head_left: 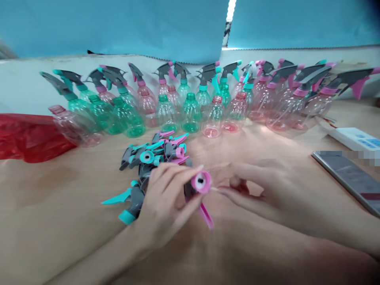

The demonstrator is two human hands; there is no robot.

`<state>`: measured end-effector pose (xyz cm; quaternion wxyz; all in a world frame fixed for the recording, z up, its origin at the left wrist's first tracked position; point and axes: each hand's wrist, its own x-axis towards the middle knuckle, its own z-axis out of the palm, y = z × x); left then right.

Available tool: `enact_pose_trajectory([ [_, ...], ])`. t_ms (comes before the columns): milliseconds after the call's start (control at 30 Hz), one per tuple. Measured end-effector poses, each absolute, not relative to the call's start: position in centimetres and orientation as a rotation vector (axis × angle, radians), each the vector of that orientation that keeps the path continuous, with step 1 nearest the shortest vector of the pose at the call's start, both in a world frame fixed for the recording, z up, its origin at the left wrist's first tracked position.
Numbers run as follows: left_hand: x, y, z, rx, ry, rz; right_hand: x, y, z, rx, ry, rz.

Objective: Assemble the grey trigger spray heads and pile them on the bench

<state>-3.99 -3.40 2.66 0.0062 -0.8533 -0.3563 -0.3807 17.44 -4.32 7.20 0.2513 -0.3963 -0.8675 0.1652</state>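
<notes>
My left hand [168,194] is closed around a grey and pink trigger sprayer head [202,182]. Its pink collar faces me, with a dark hole in the white centre, and the pink trigger points down. Just right of the collar, my right hand [252,186] pinches a thin pale tube [214,189], of which only a short end shows; the rest is hidden or blurred. Beside and behind my left hand lies a pile of loose sprayer heads [147,157], grey with turquoise or pink parts. A turquoise-triggered sprayer head [135,200] lies against the left hand's outer side.
Rows of clear pink and green bottles stand along the back, some open-necked like the green bottle [190,113], others topped with sprayers. A red plastic bag [32,136] lies at left. On the right are a phone [347,174] and a white box [356,138].
</notes>
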Motion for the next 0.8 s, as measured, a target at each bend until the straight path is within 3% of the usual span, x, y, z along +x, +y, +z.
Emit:
enact_pose_trajectory([
  [333, -8.9, 2.8, 7.2, -2.458, -1.679, -0.518, 15.7, -2.1, 6.0, -1.146, -2.430, 0.571],
  [567, -11.3, 2.6, 7.1, -2.463, -1.775, -0.644, 13.7, -0.1, 5.0, -1.177, -2.426, 0.194],
  [800, -13.3, 2.5, 3.9, -2.614, -1.728, -0.645, 9.4, 1.9, 1.8, -1.018, -2.520, 0.086],
])
